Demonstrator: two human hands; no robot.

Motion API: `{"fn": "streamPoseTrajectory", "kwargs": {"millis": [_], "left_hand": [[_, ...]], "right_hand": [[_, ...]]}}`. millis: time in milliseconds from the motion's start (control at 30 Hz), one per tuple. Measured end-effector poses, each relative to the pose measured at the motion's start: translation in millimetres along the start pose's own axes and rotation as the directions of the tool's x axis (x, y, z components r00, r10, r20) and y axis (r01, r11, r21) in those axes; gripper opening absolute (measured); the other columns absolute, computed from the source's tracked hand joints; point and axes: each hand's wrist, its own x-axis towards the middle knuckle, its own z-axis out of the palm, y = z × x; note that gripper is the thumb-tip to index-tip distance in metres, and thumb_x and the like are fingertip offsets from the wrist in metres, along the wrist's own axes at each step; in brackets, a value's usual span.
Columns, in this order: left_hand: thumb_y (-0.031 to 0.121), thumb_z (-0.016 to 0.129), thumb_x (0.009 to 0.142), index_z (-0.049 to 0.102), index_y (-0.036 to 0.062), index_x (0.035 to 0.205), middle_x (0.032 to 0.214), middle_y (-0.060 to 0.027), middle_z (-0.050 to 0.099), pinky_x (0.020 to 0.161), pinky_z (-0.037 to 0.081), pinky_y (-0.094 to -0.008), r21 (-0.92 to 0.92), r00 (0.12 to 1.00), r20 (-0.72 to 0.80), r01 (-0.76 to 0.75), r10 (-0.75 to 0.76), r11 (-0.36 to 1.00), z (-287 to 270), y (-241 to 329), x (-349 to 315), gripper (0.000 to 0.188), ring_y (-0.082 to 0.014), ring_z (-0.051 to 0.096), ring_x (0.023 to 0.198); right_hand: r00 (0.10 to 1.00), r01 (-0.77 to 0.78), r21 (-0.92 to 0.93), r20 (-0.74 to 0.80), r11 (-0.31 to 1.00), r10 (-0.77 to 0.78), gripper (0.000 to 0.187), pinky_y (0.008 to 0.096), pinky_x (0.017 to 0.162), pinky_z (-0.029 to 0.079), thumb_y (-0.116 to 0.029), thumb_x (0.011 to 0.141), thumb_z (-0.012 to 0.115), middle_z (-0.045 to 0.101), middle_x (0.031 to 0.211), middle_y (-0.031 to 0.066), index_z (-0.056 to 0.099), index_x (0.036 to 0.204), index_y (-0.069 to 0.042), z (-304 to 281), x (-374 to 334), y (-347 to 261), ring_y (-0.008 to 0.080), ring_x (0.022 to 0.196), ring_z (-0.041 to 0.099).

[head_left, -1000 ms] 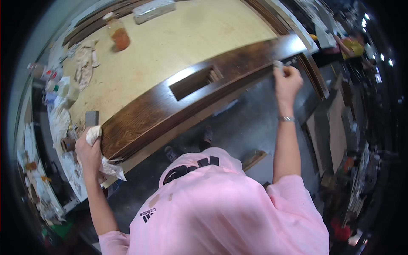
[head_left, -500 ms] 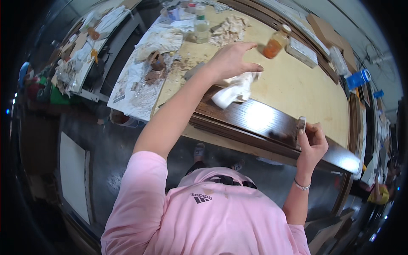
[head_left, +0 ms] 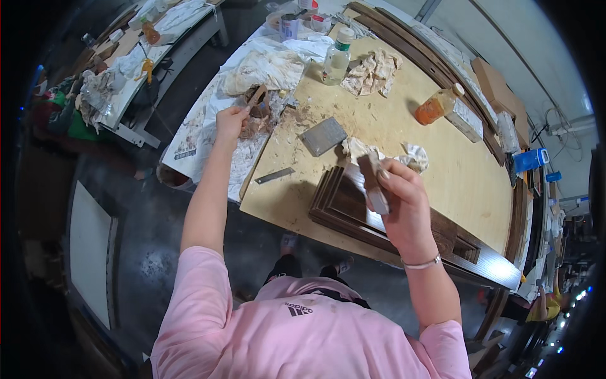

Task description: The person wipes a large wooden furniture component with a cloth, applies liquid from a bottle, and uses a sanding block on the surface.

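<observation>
"Dark wooden boards point(head_left: 348, 201), stacked. Where are they lying, beneath your hands?"

"Along the near edge of your bench point(head_left: 297, 205): left end short of the near left corner, slotted part toward the right edge."

"Your right hand point(head_left: 405, 197)?"

"Fingers and thumb pinching a small block point(head_left: 372, 182), brown with a pale lower end, in front of the boards' left part in view. Contact with the wood: cannot tell."

"Your left hand point(head_left: 232, 124)?"

"Out past the bench's left edge, fingertips pressed together on a narrow brown strip point(head_left: 257, 95), at the mouth of a brown pot point(head_left: 258, 108). Whether its tip is inside: cannot tell."

"How far along are you, by the look of it?"

"Top face dark and glossy where visible, so colour and shine look well advanced there. Your right hand hides some, glare more; evenness cannot be judged. With both your hands occupied, I'd call the work unfinished. How much is left doesn't show."

"Lying loose near you?"

"Grey block point(head_left: 324, 136) and flat blade point(head_left: 275, 175) toward the bench's left edge, bunched rag point(head_left: 415, 157) just beyond the boards."
</observation>
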Motion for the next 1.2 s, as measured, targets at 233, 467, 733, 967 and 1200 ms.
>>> {"fn": "streamPoseTrajectory", "kwargs": {"millis": [233, 467, 733, 967, 1200], "left_hand": [[0.025, 0.072, 0.085, 0.074, 0.0069, 0.089, 0.079, -0.0115, 0.073, 0.068, 0.053, -0.0393, 0.565, 0.889, -0.071, -0.338, 0.452, 0.753, -17, 58, -7, 0.019, -0.0277, 0.070, 0.073], [0.025, 0.069, 0.082, 0.075, 0.0111, 0.086, 0.086, -0.0159, 0.072, 0.075, 0.053, -0.0464, 0.818, 0.891, 0.276, -0.414, 0.360, 0.400, -7, 82, 23, 0.015, -0.0356, 0.070, 0.085], [0.024, 0.070, 0.081, 0.075, 0.0120, 0.085, 0.087, -0.0144, 0.073, 0.075, 0.053, -0.0466, 0.766, 0.882, 0.316, -0.455, 0.349, 0.454, -11, 79, 35, 0.014, -0.0341, 0.070, 0.087], [0.024, 0.070, 0.081, 0.073, 0.0089, 0.084, 0.085, -0.0135, 0.071, 0.074, 0.053, -0.0457, 0.771, 0.874, 0.301, -0.459, 0.382, 0.442, -14, 76, 35, 0.016, -0.0345, 0.068, 0.085], [0.023, 0.072, 0.080, 0.073, 0.0068, 0.083, 0.080, -0.0140, 0.071, 0.070, 0.052, -0.0432, 0.678, 0.905, 0.237, -0.415, 0.354, 0.607, -30, 59, 45, 0.016, -0.0335, 0.068, 0.076]], "right_hand": [[0.992, -0.098, -0.036, -0.079, 0.995, 0.095, 0.021, 0.0298, 0.059, 0.047, -0.022, 0.098, 0.058, 0.064, 0.082, 0.0080, 0.062, 0.095, -0.002, 32, 77, 21, 0.0155, 0.065, 0.058], [0.986, -0.137, -0.192, -0.120, 0.972, 0.115, 0.021, 0.0281, 0.051, 0.047, -0.023, 0.099, 0.058, 0.061, 0.076, 0.0049, 0.063, 0.090, -0.004, 68, 132, 37, 0.0138, 0.060, 0.056], [0.984, -0.164, -0.319, -0.118, 0.933, 0.132, 0.026, 0.0294, 0.051, 0.046, -0.024, 0.100, 0.057, 0.058, 0.073, 0.0043, 0.062, 0.084, -0.004, 91, 173, 48, 0.0137, 0.060, 0.054], [0.981, -0.190, -0.372, -0.110, 0.909, 0.160, 0.026, 0.0299, 0.053, 0.047, -0.023, 0.099, 0.057, 0.059, 0.073, 0.0051, 0.062, 0.084, -0.003, 101, 201, 67, 0.0141, 0.060, 0.054], [0.976, -0.205, -0.366, -0.139, 0.907, 0.165, 0.023, 0.0331, 0.053, 0.047, -0.017, 0.098, 0.053, 0.059, 0.074, 0.0088, 0.060, 0.085, 0.000, 112, 222, 80, 0.0182, 0.061, 0.056]]}}
